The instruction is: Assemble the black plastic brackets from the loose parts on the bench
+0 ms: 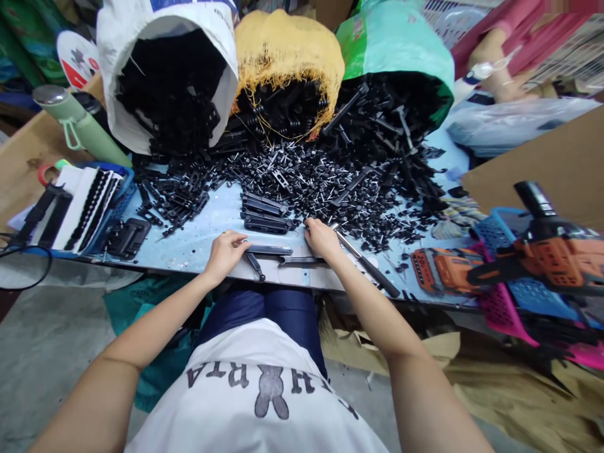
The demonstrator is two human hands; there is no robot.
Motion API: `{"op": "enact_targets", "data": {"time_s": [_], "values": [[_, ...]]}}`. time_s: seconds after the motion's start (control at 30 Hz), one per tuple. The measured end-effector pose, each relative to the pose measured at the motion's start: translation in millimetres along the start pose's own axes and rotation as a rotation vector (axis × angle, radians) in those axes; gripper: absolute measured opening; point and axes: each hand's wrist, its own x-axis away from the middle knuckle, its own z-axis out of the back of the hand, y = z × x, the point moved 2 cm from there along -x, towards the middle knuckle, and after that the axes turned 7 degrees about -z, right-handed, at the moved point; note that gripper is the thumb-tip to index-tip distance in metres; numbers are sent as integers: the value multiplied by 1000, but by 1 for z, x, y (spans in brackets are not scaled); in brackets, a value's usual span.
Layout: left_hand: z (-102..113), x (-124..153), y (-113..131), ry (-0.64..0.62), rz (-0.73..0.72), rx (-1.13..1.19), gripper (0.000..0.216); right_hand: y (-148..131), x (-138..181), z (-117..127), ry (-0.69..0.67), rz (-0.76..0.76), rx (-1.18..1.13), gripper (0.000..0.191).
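Observation:
My left hand (pixel 224 253) is closed in a pinch at the left end of a black plastic bar (pixel 271 250) at the table's front edge. A short black arm (pixel 255 265) slants down from beside those fingertips. Right of the bar lies another thin black piece (pixel 302 260). My right hand (pixel 321 238) has its fingers curled together at the near edge of a heap of small pins with black heads (pixel 325 182); what they pinch is too small to name. A hammer (pixel 365 261) lies just right of that hand. Behind the bar sits a stack of black bars (pixel 267 214).
White (pixel 106 75), yellow (pixel 292 47) and green (pixel 401 44) sacks spill black parts across the back. An orange cordless drill (pixel 557 251) and a blue basket (pixel 503 220) stand right. A green bottle (pixel 82 126) is left. Another person's arm (pixel 491 63) shows at back right.

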Motion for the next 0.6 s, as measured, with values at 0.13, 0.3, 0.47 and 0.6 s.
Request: {"op": "enact_targets", "data": {"time_s": [0.13,0.3,0.47,0.6], "values": [[-16,18,-2,-29,-313,-375,28,0,-1,1,-2,-21,-28,22],[-20,23,-19,-23,-400,-397,32,4,8,6,72,-58,-437,21],[-26,17,-22,12,-383,-305,30,-3,26,-4,-206,-91,-1381,31],[-24,25,-14,66,-308,-329,34,-13,39,-22,-61,-58,-1263,35]]}}
